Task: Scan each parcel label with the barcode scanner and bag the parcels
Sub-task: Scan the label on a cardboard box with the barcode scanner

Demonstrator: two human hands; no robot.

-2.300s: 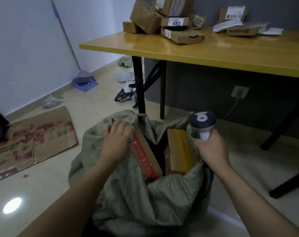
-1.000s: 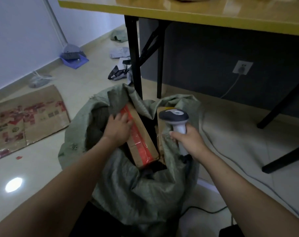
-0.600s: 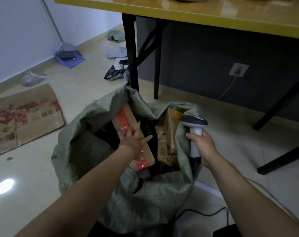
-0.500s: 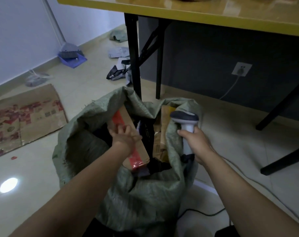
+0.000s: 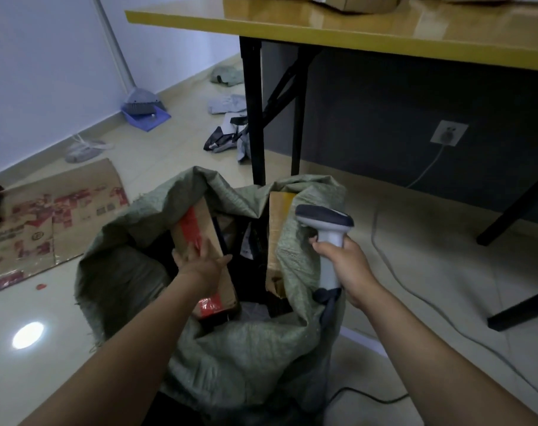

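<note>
Two boxes are seen upright in the open sack (image 5: 246,348) below the table (image 5: 353,29): a red-taped box (image 5: 200,229) and a plain box (image 5: 277,235). The red-taped box is pressed by the left hand (image 5: 200,265), fingers flat and together, thumb spread. The scanner (image 5: 326,222) is gripped at the sack's right rim by the right hand (image 5: 347,269), fingers curled round the handle.

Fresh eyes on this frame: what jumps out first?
A big green woven sack gapes open on the floor at centre, cardboard parcels inside. The left hand rests on a red-taped parcel in its mouth; the right hand grips a grey barcode scanner by the sack's right rim. A yellow table spans the top.
</note>
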